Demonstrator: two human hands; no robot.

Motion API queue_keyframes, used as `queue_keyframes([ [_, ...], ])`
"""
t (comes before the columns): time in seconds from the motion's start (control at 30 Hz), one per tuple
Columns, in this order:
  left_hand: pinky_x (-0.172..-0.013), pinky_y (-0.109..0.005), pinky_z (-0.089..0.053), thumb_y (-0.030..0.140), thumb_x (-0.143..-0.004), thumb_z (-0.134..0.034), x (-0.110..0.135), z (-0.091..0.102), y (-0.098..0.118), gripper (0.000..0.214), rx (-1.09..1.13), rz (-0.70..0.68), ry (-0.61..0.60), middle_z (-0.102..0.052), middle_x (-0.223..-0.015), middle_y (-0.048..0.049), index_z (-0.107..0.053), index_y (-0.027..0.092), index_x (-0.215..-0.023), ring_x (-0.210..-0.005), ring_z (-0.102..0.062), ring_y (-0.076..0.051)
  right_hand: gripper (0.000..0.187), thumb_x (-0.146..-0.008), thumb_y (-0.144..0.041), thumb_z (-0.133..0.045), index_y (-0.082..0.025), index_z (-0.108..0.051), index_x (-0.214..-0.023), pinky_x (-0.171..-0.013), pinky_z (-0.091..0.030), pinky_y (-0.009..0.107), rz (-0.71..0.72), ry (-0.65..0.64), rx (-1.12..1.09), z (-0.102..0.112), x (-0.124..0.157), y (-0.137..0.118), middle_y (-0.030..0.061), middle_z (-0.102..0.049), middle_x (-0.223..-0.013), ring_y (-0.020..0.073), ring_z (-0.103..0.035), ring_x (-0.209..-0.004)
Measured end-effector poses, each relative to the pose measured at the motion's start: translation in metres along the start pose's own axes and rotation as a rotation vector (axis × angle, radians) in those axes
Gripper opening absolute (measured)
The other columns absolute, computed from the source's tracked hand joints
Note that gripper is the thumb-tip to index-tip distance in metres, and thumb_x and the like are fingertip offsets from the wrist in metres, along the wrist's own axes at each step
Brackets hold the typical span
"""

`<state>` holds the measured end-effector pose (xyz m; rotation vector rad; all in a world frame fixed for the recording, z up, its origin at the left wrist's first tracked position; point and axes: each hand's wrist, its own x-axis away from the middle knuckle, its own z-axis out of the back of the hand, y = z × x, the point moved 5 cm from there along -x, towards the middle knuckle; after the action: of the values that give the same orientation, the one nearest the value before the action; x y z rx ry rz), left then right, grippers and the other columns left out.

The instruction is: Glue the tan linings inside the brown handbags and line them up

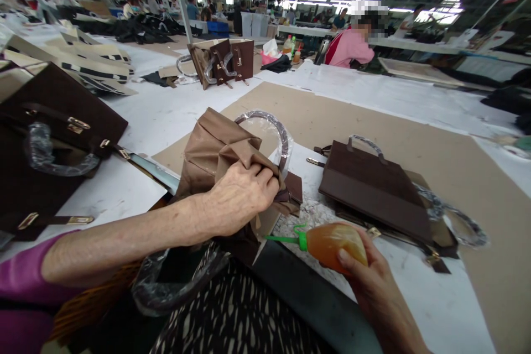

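My left hand (240,193) is closed on the tan fabric lining (215,149) of a brown handbag whose plastic-wrapped handle (274,127) arches up behind it. My right hand (373,282) grips an orange glue bottle (332,240) with a green nozzle (286,238). The nozzle points left at the bag's edge just under my left hand.
A finished brown handbag (373,188) lies flat to the right on a cardboard sheet (415,138). More brown bags sit at the far left (53,133) and at the back (224,61). A person in pink (352,47) sits at the table's far side. Another wrapped handle (174,282) rests on my lap.
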<state>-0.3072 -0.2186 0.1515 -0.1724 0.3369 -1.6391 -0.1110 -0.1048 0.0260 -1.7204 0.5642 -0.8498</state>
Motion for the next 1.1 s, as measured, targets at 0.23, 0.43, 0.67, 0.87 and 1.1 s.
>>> queue_keyframes([
  [0.23,-0.055,-0.033,-0.04,0.003,-0.064,-0.052,0.001,-0.002,-0.001,0.023,0.024,0.016,-0.014,-0.06,-0.084,-0.011,-0.053,0.013,-0.085,-0.076,-0.057,-0.026,0.049,-0.066,-0.041,-0.078,-0.027,-0.059,-0.109,-0.068,-0.049,0.029,-0.037,-0.028,-0.015,-0.006,0.013,-0.003,0.0037,-0.064,-0.09,0.0218,-0.059,-0.079],
  [0.43,-0.055,-0.036,-0.04,0.001,-0.066,-0.049,0.001,-0.002,0.001,0.023,0.033,0.016,-0.012,-0.06,-0.085,-0.0116,-0.054,0.012,-0.087,-0.076,-0.057,-0.027,0.054,-0.058,-0.041,-0.082,-0.026,-0.061,-0.105,-0.068,-0.047,0.028,-0.091,0.042,-0.078,-0.018,0.027,-0.007,0.0025,-0.065,-0.086,0.0213,-0.059,-0.076],
  [0.67,-0.054,-0.036,-0.04,0.002,-0.063,-0.05,0.002,-0.002,0.001,0.027,0.04,0.016,-0.012,-0.06,-0.085,-0.0114,-0.054,0.012,-0.088,-0.076,-0.057,-0.027,0.047,-0.061,-0.041,-0.081,-0.026,-0.063,-0.103,-0.062,-0.05,0.027,-0.167,0.086,-0.172,-0.022,0.04,-0.001,0.0029,-0.066,-0.087,0.021,-0.059,-0.074],
  [0.87,-0.054,-0.035,-0.04,0.002,-0.065,-0.051,0.002,-0.002,0.003,0.023,0.035,0.017,-0.013,-0.06,-0.085,-0.011,-0.053,0.012,-0.086,-0.075,-0.057,-0.026,0.042,-0.063,-0.041,-0.081,-0.022,-0.066,-0.097,-0.06,-0.051,0.026,-0.173,0.147,-0.206,-0.022,0.039,0.002,0.0054,-0.066,-0.092,0.0208,-0.06,-0.077],
  [1.1,-0.054,-0.035,-0.041,0.001,-0.064,-0.052,0.003,-0.005,0.003,0.026,0.028,0.019,-0.005,-0.06,-0.085,-0.0108,-0.053,0.012,-0.087,-0.076,-0.058,-0.027,0.037,-0.066,-0.04,-0.08,-0.022,-0.067,-0.095,-0.061,-0.052,0.026,-0.193,0.162,-0.227,-0.026,0.042,0.002,0.004,-0.067,-0.09,0.0206,-0.061,-0.077],
])
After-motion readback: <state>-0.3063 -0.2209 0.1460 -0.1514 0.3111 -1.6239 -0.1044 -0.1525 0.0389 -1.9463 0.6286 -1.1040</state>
